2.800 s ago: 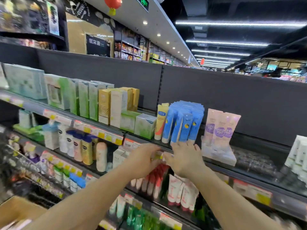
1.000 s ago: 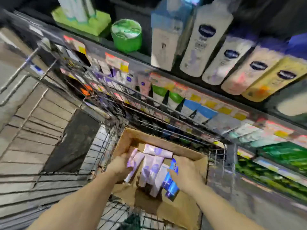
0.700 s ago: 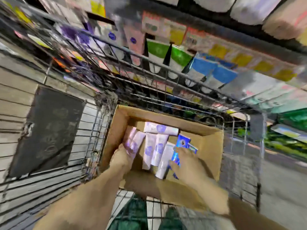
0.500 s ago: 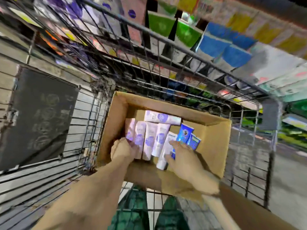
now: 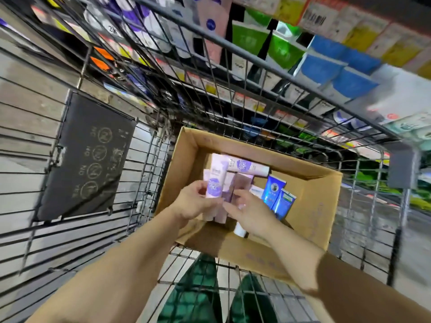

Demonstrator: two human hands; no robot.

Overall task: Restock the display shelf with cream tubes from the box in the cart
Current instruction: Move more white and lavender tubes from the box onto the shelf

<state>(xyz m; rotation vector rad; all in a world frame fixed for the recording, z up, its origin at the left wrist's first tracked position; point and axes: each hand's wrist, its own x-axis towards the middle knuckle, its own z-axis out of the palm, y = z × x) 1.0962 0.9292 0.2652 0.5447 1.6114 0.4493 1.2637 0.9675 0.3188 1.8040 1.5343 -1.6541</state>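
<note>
Lifted since before, left hand point(image 5: 196, 206) grips purple tube point(image 5: 215, 180); right hand point(image 5: 247, 212) grip unclear.

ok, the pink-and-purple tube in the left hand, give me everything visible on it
Pale pink plastic cream tube with a purple round label patch near its lower half and small print near the flat crimped top. It is lifted above the open brown cardboard box, roughly upright. The left hand pinches its lower end; its cap is hidden.

Half a second ago both hands lay low among the tubes in the cardboard box point(image 5: 324, 206); now the left hand point(image 5: 196, 203) has lifted a pink-and-purple cream tube point(image 5: 215, 180) upright above the others. The right hand point(image 5: 247, 210) has come across from the blue tubes point(image 5: 277, 194) to just beside it.
</note>
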